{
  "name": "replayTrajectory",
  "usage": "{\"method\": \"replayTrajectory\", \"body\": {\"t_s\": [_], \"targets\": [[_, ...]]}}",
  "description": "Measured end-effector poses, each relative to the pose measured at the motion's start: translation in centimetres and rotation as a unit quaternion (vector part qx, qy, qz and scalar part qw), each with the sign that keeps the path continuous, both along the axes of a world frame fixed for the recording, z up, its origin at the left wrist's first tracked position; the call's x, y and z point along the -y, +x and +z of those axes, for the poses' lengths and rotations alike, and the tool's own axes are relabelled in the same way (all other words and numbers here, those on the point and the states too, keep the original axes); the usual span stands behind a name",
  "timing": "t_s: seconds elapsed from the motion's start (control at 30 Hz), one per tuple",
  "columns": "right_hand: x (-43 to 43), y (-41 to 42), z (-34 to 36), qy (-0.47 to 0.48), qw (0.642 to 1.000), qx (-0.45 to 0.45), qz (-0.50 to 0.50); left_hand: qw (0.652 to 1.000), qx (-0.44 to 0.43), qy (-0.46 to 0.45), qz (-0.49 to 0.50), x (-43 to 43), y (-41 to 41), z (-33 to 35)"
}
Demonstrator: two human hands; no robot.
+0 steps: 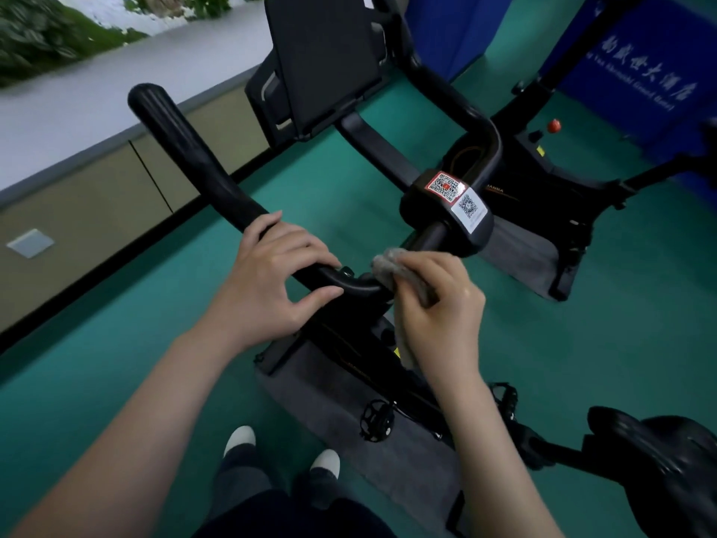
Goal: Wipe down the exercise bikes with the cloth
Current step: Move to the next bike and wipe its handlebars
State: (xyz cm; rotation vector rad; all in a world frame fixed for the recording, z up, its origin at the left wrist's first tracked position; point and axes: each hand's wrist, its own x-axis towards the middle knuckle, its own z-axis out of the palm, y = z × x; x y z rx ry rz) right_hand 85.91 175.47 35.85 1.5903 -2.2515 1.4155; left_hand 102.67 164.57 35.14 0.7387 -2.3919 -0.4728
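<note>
The left hand point(271, 273) grips the black curved handlebar point(186, 149), steadying it. At three o'clock the right hand point(438, 304) pinches a crumpled grey cloth point(388, 266), seemingly wiping.

cloth point(403, 275) on handlebar point(201, 165), second bike point(543, 188) behind

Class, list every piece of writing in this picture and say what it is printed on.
"大酒店": ends the white line on the blue banner; the rest and the Latin line beneath are blurred.
QR stickers on the handlebar clamp: codes only, small print unreadable.
Orange brand lettering on the farther bike's housing: too blurred.
</note>
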Motion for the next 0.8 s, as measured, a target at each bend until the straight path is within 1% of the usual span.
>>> {"method": "replayTrajectory", "body": {"t_s": [0.07,0.2,0.3,0.4,0.47,0.57,0.67,0.73,0.8], "targets": [[0.1,-0.5,0.6,-0.004,1.000,0.004,0.011,1.000,-0.002,0.001,0.001,0.0,-0.1,0.0],[2.3,-4.4,1.6,-0.036,0.997,0.006,-0.061,1.000,-0.006,0.002,0.005,0.0,-0.1,0.0],[3.5,-5.9,1.0,-0.024,0.996,0.007,-0.082,1.000,-0.006,0.004,0.006,-0.1,-0.2,-0.1],[3.0,-4.3,-0.1,-0.026,0.998,0.013,-0.062,1.000,-0.005,0.007,0.007,0.0,-0.1,-0.1],[2.0,-3.0,-0.2,-0.021,0.999,0.025,-0.029,1.000,-0.006,0.011,0.006,0.0,-0.1,-0.1],[1.2,-2.3,0.8,0.002,0.999,0.024,0.023,1.000,-0.005,0.014,0.003,0.0,-0.1,0.0],[2.4,-3.2,2.4,0.023,0.999,0.019,0.031,1.000,-0.003,0.019,0.000,0.1,-0.1,0.0],[3.8,-4.0,3.4,0.033,0.998,-0.002,0.045,1.000,-0.004,0.021,0.001,0.2,0.0,0.0],[5.0,-4.8,4.0,0.059,0.994,-0.050,0.071,1.000,-0.005,0.024,0.002,0.2,0.0,0.0]]}}
